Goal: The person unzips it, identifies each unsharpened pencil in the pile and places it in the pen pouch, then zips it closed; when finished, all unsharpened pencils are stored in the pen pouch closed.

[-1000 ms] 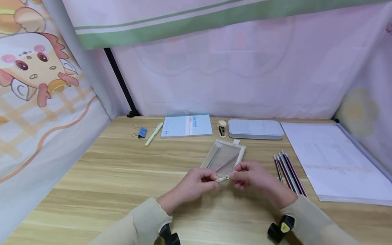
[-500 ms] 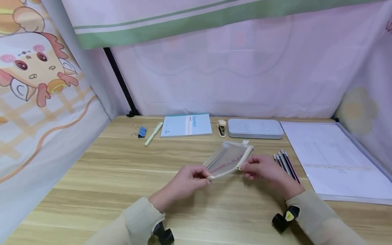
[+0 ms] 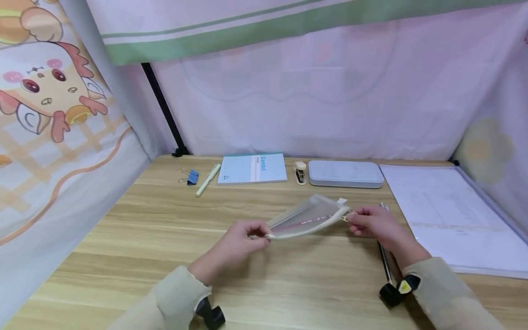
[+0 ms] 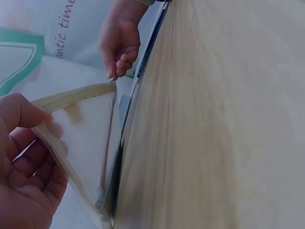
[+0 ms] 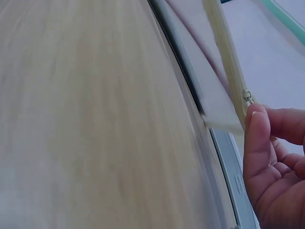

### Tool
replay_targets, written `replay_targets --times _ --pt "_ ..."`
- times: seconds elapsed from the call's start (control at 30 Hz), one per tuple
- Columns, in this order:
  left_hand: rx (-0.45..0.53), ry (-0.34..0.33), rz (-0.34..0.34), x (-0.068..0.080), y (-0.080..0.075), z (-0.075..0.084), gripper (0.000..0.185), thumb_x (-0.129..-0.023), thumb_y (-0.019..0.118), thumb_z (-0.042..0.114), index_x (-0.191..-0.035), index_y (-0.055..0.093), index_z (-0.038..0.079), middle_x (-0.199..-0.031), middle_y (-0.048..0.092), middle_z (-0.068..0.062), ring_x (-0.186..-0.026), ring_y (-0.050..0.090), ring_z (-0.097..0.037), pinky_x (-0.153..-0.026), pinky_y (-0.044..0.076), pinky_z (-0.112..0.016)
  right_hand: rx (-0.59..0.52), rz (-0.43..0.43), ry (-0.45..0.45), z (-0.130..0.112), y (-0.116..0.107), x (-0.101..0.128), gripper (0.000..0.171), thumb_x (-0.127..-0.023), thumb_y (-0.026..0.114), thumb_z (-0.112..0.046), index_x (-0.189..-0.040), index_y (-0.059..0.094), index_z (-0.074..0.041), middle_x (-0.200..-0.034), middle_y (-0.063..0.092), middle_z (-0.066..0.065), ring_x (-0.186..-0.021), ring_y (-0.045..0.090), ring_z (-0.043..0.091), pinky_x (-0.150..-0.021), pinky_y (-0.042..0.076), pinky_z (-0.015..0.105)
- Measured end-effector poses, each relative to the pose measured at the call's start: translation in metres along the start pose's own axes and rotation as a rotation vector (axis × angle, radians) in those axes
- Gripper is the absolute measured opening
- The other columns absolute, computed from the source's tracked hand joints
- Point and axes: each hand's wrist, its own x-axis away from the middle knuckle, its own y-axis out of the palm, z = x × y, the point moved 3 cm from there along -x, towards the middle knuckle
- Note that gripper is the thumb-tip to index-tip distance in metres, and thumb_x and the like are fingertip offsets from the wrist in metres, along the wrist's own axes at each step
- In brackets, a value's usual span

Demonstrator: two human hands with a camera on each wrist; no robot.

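A clear zip pouch [image 3: 304, 218] with cream edging and a pencil inside is held just above the wooden desk [image 3: 136, 238]. My left hand [image 3: 243, 238] pinches its near left corner; the same hand [image 4: 26, 157] grips the cream edge [image 4: 71, 98] in the left wrist view. My right hand [image 3: 373, 224] pinches the zipper pull [image 3: 345, 217] at the pouch's right end. In the right wrist view the metal pull [image 5: 248, 95] sits at my fingertips [image 5: 255, 124].
Along the back of the desk lie a blue binder clip [image 3: 190, 177], a pale pen [image 3: 207, 180], a blue notebook [image 3: 252, 168], a small stapler [image 3: 300, 172] and a grey case [image 3: 345, 173]. A paper folder [image 3: 449, 211] lies at right, pencils [image 3: 385, 261] under my right wrist.
My right hand has drawn the zipper pull from the left end to the right end of the pouch. The hands have moved apart and the pouch has swung to lie crosswise.
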Motion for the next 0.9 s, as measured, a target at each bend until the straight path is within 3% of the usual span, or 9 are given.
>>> replay_targets --times 0.23,0.37,0.57,0.7,0.9 --pt "-0.056 -0.007 0.078 -0.003 -0.01 -0.003 0.009 -0.075 0.059 0.002 -0.08 0.061 0.009 -0.088 0.062 0.0 -0.086 0.053 -0.015 -0.08 0.043 -0.032 0.031 -0.003 0.034 0.002 -0.014 0.009 0.007 -0.091 0.054 -0.009 -0.086 0.055 -0.004 -0.073 0.06 -0.003 -0.064 0.057 0.003 -0.061 0.051 0.019" --pt "-0.069 -0.019 0.08 -0.007 -0.012 -0.008 0.009 -0.071 0.057 0.0 -0.074 0.058 0.008 -0.078 0.058 0.0 -0.08 0.051 -0.015 -0.075 0.042 -0.03 0.022 -0.019 0.046 0.002 -0.016 0.014 0.007 -0.091 0.054 -0.009 -0.084 0.054 -0.007 -0.07 0.059 -0.004 -0.062 0.057 0.003 -0.059 0.051 0.019" --pt "-0.071 -0.11 0.095 -0.013 -0.018 -0.016 0.01 -0.07 0.058 0.001 -0.069 0.057 0.011 -0.075 0.054 0.0 -0.077 0.049 -0.017 -0.068 0.04 -0.029 0.041 -0.041 0.036 0.004 -0.017 0.019 0.008 -0.091 0.054 -0.009 -0.083 0.054 -0.006 -0.07 0.059 -0.003 -0.062 0.056 0.005 -0.057 0.05 0.021" --pt "-0.061 -0.134 0.113 -0.015 -0.022 -0.02 0.009 -0.072 0.059 0.002 -0.07 0.059 0.01 -0.077 0.055 -0.001 -0.079 0.049 -0.018 -0.069 0.04 -0.029 0.054 -0.049 0.021 0.004 -0.018 0.022 0.008 -0.09 0.055 -0.01 -0.084 0.055 -0.005 -0.071 0.059 -0.003 -0.063 0.056 0.005 -0.058 0.05 0.022" --pt "-0.034 -0.17 0.194 -0.015 -0.029 -0.029 0.008 -0.078 0.065 0.003 -0.082 0.068 0.01 -0.086 0.062 0.0 -0.082 0.051 -0.015 -0.073 0.042 -0.028 0.031 -0.137 -0.053 0.004 -0.018 0.03 0.008 -0.092 0.054 -0.008 -0.085 0.058 -0.006 -0.074 0.061 -0.002 -0.066 0.057 0.006 -0.061 0.053 0.023"
